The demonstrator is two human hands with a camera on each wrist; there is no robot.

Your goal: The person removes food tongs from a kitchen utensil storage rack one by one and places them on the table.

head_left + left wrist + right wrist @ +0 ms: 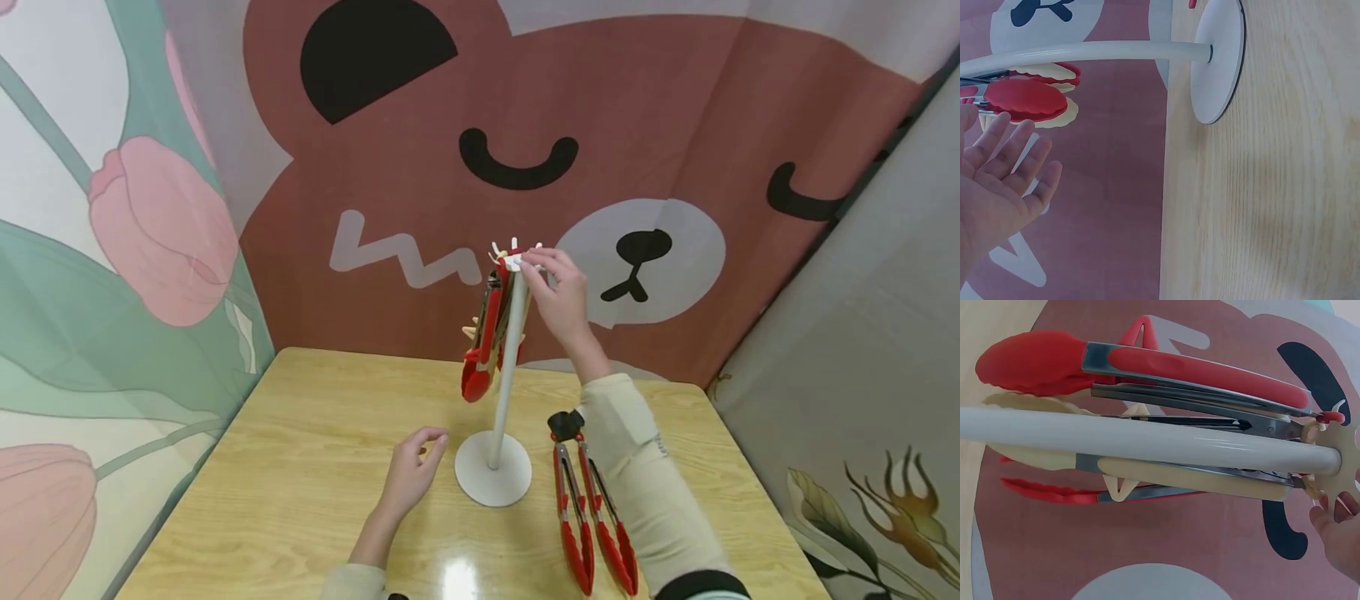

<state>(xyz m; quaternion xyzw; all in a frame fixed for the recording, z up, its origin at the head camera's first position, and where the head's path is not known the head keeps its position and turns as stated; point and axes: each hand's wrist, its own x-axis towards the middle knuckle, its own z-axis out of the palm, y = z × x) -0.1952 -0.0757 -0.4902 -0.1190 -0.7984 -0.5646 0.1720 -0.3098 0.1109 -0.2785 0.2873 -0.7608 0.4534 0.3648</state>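
A white stand (507, 367) with a round base (492, 487) rises from the table. My right hand (558, 292) is at its hooked top (513, 263); thumb and fingers pinch the edge of the hook disc (1332, 450). Red tongs (480, 350) hang from the hooks, heads down. Cream-coloured tongs (1191, 477) hang beside them, partly hidden by the pole in the right wrist view. Low to the left of the pole, my left hand (411, 471) holds nothing. The left wrist view shows its fingers (1013, 156) relaxed, apart from the hanging tongs (1025, 100).
Two more red tongs (576, 525) with black ends lie side by side on the wooden table (300, 467), right of the base and near my right sleeve. Behind the table hangs a curtain (405, 167) with a bear print; another curtain (862, 333) borders the right side.
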